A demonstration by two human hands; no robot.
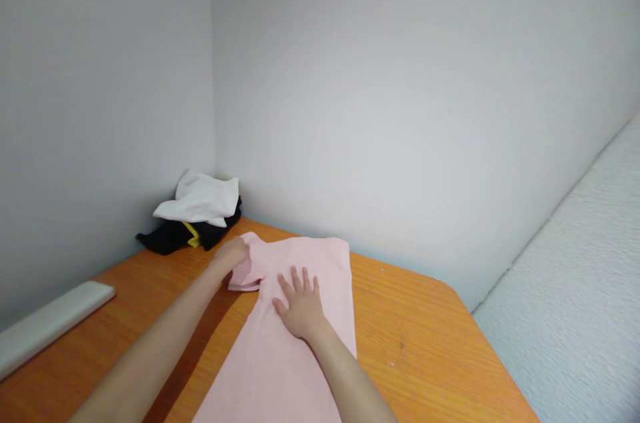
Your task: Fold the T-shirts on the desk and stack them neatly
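First, a white cloth [199,198] sits on a black garment [173,237] at the table [415,329] corner. The left hand [231,256] curls over a folded edge of the pink shirt [320,269]; whether it pinches cannot be told. The right hand [300,304] lies open on the shirt, fingers spread. The fabric appears light and soft: take hold at folded edges.
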